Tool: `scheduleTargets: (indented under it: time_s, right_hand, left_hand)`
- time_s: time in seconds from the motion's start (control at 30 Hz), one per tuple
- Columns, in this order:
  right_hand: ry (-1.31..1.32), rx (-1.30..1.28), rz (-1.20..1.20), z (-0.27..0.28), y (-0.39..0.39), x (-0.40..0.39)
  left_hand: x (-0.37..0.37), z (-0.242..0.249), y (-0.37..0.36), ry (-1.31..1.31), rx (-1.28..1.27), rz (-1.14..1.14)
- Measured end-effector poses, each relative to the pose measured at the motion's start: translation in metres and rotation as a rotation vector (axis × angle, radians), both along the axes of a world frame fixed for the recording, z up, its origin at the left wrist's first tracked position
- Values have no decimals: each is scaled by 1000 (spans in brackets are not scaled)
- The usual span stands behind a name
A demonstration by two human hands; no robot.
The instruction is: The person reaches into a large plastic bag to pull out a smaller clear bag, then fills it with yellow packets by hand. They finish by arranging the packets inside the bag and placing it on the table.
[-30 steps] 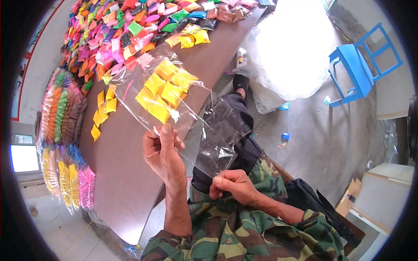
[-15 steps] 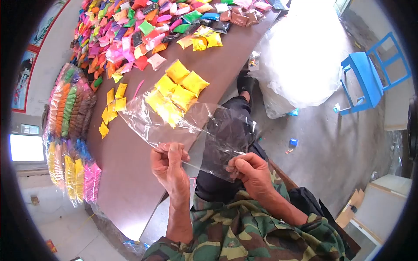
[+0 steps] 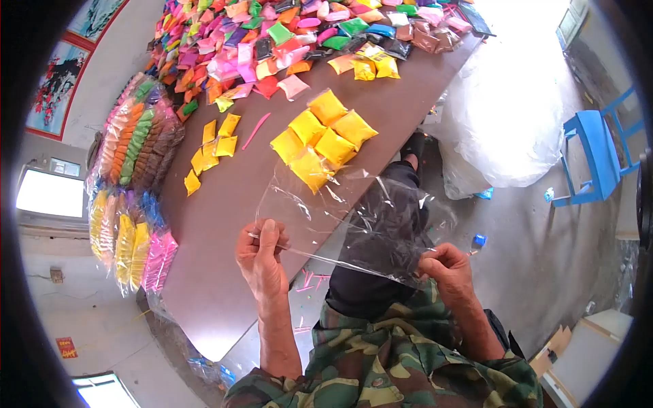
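I held a clear bag spread between my two grips.
My left grip and right grip were pinched closed on its near edge. The bag's far edge met a cluster of plump yellow packets on the desk; smaller yellow packets and a pink strip lay beyond my left grip, the multicoloured heap farther out. A knee sat beneath the bag, near my right grip. The red wall notice was too small to read. The bag looked thin, glossy and creased.
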State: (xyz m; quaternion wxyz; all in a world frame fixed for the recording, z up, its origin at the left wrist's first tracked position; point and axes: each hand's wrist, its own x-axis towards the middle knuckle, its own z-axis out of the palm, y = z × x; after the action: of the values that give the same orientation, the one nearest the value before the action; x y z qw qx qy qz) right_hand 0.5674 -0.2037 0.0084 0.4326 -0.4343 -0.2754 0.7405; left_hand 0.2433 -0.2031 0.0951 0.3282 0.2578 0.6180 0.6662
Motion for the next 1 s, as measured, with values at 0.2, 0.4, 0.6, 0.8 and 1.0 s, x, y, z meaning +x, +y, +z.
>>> scheduleTargets:
  time_s: [0.2,0.4,0.6,0.8,1.0]
  right_hand:
    - [-53,-1,-23,-6,7,3]
    - [-166,63,59,-1,20,0]
    - [-223,92,101,0,31,5]
    - [-314,81,93,-6,32,8]
    - [-253,102,164,-7,33,22]
  left_hand:
    - [-20,-3,-14,-5,2,9]
    - [-45,-6,-33,-84,-122,-92]
    - [-61,-10,-49,-24,-197,-186]
    - [-62,-14,-62,132,-255,-221]
    - [-63,-8,-59,215,-347,-311]
